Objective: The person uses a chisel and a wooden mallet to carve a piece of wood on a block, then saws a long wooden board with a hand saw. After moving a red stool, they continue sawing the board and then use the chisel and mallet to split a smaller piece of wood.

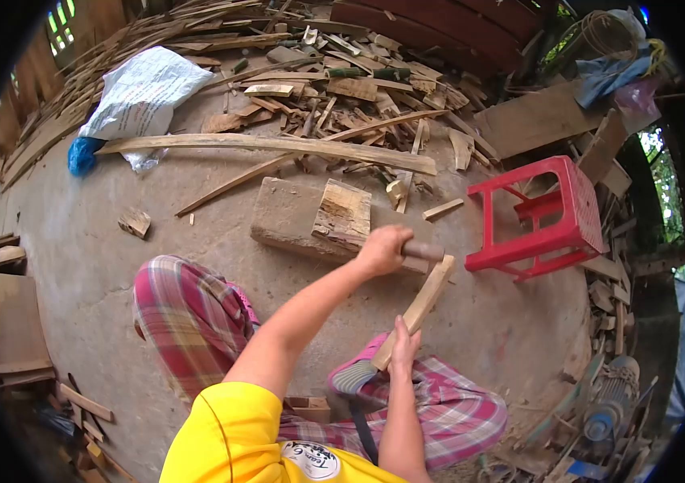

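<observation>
My left hand [385, 249] is closed around a tool with a brown, rounded, handle-like part [424, 250] that sticks out to the right. The rest of that tool is hidden or too small to make out. Below it, my right hand [404, 346] grips a squared piece of wood [421, 308] near its lower end. This piece slants up to the right, and its top end is close against the brown part. Just beyond my left hand, a rough wood block [342, 212] rests on a larger low block [286, 211] on the floor.
A red plastic stool [575, 209] lies on its side at right. Scrap wood [350, 87] is heaped at the back behind a long plank [278, 145]. A white sack [145, 92] lies at upper left, and a motor [614, 394] stands at lower right. My bent legs flank the work.
</observation>
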A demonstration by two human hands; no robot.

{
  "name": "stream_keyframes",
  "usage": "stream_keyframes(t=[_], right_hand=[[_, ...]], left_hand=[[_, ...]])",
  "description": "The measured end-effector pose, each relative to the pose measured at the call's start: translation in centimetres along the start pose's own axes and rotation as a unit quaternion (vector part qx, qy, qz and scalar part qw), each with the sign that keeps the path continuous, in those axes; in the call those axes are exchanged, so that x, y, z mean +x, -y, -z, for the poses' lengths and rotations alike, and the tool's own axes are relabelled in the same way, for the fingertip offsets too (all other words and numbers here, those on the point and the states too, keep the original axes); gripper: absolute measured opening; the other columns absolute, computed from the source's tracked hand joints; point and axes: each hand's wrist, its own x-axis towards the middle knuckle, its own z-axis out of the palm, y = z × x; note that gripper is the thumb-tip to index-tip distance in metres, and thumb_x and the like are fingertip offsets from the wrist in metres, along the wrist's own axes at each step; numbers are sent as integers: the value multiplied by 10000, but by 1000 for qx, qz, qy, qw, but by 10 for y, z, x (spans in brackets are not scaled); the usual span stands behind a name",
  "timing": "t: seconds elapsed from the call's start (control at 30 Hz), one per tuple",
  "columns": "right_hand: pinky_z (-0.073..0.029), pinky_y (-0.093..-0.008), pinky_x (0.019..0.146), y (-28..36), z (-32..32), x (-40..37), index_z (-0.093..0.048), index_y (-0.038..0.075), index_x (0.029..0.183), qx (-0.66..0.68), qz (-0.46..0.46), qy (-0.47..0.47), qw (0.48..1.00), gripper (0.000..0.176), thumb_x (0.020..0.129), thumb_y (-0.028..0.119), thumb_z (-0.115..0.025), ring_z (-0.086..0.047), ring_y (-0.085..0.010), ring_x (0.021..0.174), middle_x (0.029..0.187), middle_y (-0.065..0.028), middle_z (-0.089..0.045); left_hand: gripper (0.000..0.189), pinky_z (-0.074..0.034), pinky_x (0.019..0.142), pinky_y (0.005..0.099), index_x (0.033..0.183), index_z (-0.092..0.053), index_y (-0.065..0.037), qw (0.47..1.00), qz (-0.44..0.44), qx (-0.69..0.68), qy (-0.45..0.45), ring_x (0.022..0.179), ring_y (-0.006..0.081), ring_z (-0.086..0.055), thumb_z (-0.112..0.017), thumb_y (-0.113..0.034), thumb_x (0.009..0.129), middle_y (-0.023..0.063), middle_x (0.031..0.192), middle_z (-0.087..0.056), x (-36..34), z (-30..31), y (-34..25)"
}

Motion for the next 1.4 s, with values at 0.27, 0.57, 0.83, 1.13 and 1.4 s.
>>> stream_keyframes(t=[0.27,0.57,0.83,1.13,1.4], right_hand=[[-453,-294,749,32,-16,-24,-511,-1,1146,-29,31,42,998,402,881,245,-685,-533,-138,857,986,-62,-568],[-486,-283,466,37,-21,-38,-471,22,1143,-14,145,59,988,416,876,259,-685,-546,-161,647,908,-74,-525],[-476,-278,593,41,-5,-44,-456,17,1232,-5,96,43,994,446,897,224,-667,-525,-130,744,968,-52,-524],[-475,-273,439,70,-12,-60,-387,41,1294,-16,91,44,995,535,893,258,-666,-534,-137,563,823,-60,-515],[-490,-286,585,192,-28,-132,-349,0,1306,53,530,71,843,515,913,273,-541,-543,-146,648,804,-90,-519]], left_hand=[[230,-506,650,266,860,-591,-82,885,219,-346,-223,678,82,-557,-786,-47,741,2,784,-615,7,131,42],[321,-483,753,313,981,-595,-11,958,-7,-202,-204,890,243,-616,-717,32,687,127,919,-620,-41,69,-17],[269,-409,722,428,858,-549,-75,984,-77,-78,-142,834,344,-526,-656,-25,616,109,825,-524,-61,49,-26],[280,-412,736,428,861,-542,-65,978,-54,-109,-169,848,349,-528,-660,-20,612,118,831,-527,-55,52,-29],[268,-425,716,429,861,-529,-38,969,-10,-162,-186,836,368,-537,-671,-1,637,144,821,-538,-46,59,-27]])
